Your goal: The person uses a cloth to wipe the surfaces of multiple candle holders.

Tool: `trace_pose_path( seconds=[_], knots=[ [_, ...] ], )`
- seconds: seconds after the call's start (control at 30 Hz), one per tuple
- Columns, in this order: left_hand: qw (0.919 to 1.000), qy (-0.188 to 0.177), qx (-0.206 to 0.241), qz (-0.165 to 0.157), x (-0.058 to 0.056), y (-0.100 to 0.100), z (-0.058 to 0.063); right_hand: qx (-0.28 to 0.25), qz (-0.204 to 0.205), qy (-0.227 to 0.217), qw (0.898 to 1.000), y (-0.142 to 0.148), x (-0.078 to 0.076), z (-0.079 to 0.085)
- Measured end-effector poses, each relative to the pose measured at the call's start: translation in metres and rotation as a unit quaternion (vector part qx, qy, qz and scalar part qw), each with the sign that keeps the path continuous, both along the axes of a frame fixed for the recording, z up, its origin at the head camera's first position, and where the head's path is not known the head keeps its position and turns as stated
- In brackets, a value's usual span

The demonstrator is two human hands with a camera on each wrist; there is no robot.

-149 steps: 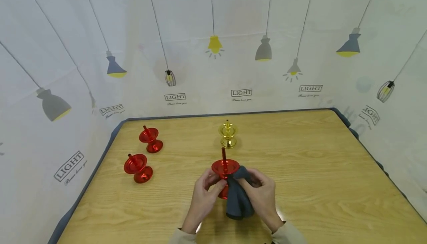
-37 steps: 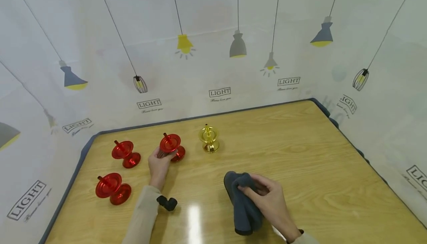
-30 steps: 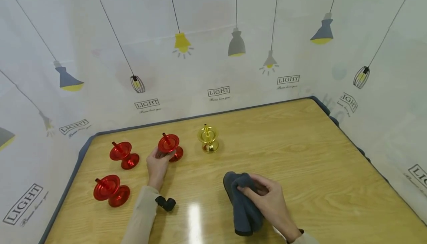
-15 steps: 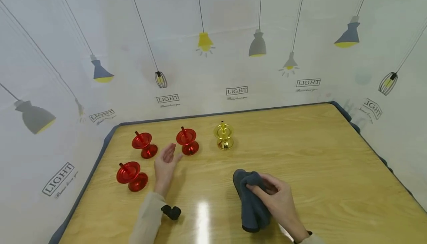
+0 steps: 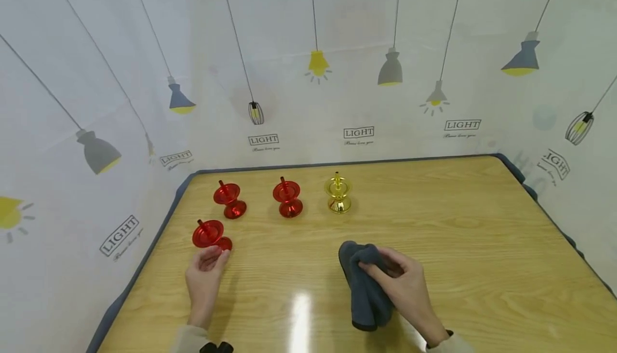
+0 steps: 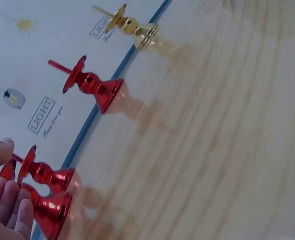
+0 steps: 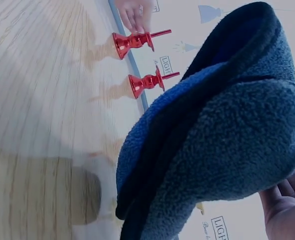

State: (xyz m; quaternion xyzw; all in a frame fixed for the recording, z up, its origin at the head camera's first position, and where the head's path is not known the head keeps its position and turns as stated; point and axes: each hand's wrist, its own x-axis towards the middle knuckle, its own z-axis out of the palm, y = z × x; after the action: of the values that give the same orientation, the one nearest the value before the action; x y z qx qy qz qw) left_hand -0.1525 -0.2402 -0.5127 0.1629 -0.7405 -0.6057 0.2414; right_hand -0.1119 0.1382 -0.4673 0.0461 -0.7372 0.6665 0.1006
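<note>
My left hand (image 5: 203, 283) is at the nearest red candle holder (image 5: 208, 233) on the left, its thumb and fingers apart beside the stem and base. In the left wrist view, the fingers (image 6: 8, 206) partly cover that holder, and a gap shows between them and the thumb; contact is unclear. My right hand (image 5: 406, 290) pinches a bunched dark blue-grey cloth (image 5: 367, 295) above the table's middle. Its folds fill much of the right wrist view. Two more red candle holders, one at back left (image 5: 227, 194) and one at back centre-left (image 5: 287, 190), stand upright.
A gold candle holder (image 5: 339, 204) stands right of the red ones at the back. The wooden table (image 5: 482, 246) has a blue-grey border, and a white sheet (image 5: 289, 15) printed with lamps rises behind and at both sides.
Both hands had a red candle holder with the cloth at the front; the left hand set it beside the gold one, released it, and moved toward the nearest left holder. The right keeps the cloth.
</note>
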Motion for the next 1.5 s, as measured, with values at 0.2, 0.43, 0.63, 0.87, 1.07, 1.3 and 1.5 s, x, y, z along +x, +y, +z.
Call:
trace_pose_path(
  seconds=[0.2, 0.43, 0.63, 0.87, 1.07, 1.3, 1.5],
  knots=[
    [0.9970, -0.074, 0.007, 0.023, -0.015, -0.023, -0.004, -0.004, 0.005, 0.012, 1.000, 0.000, -0.001, 0.000],
    [0.9936, -0.109, -0.021, 0.018, -0.036, -0.031, -0.002, -0.007, 0.011, 0.008, 1.000, -0.004, -0.002, 0.000],
    [0.9907, -0.121, -0.047, 0.041, -0.040, -0.035, -0.003, -0.007, 0.011, 0.005, 1.000, -0.004, -0.003, 0.000],
    [0.9930, -0.112, -0.032, 0.017, -0.037, -0.021, 0.006, -0.004, 0.019, 0.010, 1.000, -0.004, -0.003, -0.003],
    [0.9944, -0.013, -0.032, -0.100, -0.027, 0.027, 0.027, 0.000, 0.005, 0.009, 1.000, -0.003, -0.002, -0.003],
    [0.9470, 0.114, -0.022, -0.300, -0.006, 0.104, 0.054, -0.010, -0.041, 0.035, 0.999, 0.002, -0.001, 0.004],
    [0.9145, 0.148, -0.118, -0.358, 0.006, 0.148, 0.053, -0.043, -0.067, 0.107, 0.991, 0.007, 0.001, 0.017]
  ],
)
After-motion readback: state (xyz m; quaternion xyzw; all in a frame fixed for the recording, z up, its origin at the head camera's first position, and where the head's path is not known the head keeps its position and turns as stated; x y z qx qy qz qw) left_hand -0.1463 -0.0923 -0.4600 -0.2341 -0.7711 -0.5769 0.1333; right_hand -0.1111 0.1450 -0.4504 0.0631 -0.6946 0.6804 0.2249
